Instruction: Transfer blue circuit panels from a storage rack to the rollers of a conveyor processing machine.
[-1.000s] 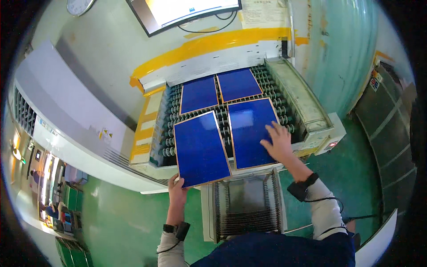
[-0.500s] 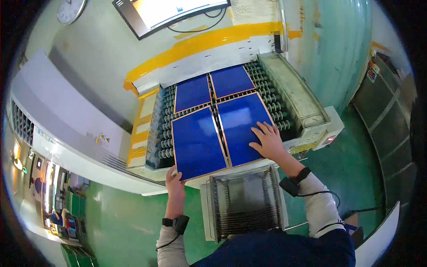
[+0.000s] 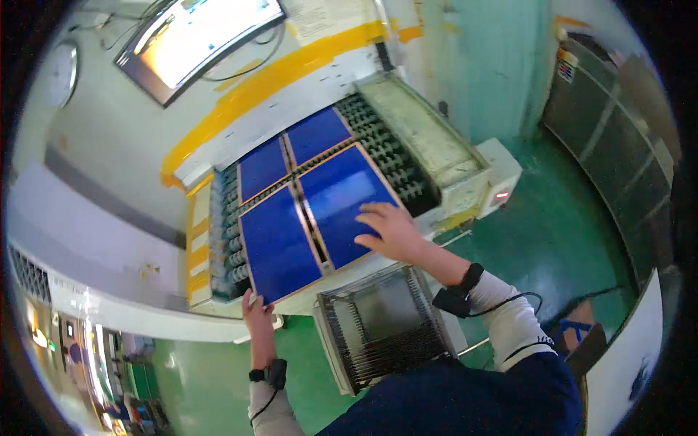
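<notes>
Blue rectangular panels with copper-coloured edges lie flat in two rows on a roller conveyor. My left hand (image 3: 259,314) is at the outer front corner of the near left panel (image 3: 280,243), its thumb and fingers closed about that corner. Over the near right panel (image 3: 338,192) my right hand (image 3: 392,231) is spread palm down, fingers apart; whether it touches the surface I cannot tell. Behind these lie a far left panel (image 3: 263,168) and a far right panel (image 3: 318,134).
A slotted rack (image 3: 385,320) stands between me and the conveyor's front edge. Rows of rollers (image 3: 378,138) show beside the panels. A control box with a red display (image 3: 500,174) sits at the right, and a monitor (image 3: 207,36) hangs above. A white board (image 3: 625,356) leans at the lower right.
My view has turned, so the conveyor and panels appear tilted and farther left. The left hand stays at the panel's corner. The right hand remains spread over the near right panel, a little nearer its middle.
</notes>
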{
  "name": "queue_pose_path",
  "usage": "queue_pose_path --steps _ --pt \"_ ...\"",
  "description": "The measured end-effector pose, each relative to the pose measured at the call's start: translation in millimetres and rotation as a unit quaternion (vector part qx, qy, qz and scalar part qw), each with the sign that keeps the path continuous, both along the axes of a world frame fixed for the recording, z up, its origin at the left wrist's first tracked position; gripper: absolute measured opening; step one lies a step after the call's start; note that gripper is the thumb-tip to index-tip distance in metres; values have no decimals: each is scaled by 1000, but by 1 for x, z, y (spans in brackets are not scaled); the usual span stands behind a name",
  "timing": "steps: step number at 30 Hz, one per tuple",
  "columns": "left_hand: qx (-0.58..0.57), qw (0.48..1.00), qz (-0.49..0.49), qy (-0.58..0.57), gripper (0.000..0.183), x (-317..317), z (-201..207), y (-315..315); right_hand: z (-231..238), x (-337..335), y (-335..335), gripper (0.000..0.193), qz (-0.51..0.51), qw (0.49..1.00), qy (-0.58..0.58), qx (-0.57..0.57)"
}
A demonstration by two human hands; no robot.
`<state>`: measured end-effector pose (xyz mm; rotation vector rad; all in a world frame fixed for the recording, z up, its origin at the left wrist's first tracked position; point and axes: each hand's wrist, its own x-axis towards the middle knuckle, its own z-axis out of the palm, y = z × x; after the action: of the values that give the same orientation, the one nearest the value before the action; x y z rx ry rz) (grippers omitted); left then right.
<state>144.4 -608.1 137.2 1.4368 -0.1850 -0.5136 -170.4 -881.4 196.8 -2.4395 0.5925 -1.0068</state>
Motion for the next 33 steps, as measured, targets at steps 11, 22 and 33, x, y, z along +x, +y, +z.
queue_pose_path --steps 11,22,33 --pt "161 979 -122 38 37 -32 -167 133 -110 -171 -26 25 -140 706 -367 589" --pt "524 840 -139 18 63 -165 -150 131 -242 -299 -135 21 -383 601 -451 537" --pt "451 878 -149 54 45 -185 -140 112 -246 -278 -156 24 -363 601 -471 535"
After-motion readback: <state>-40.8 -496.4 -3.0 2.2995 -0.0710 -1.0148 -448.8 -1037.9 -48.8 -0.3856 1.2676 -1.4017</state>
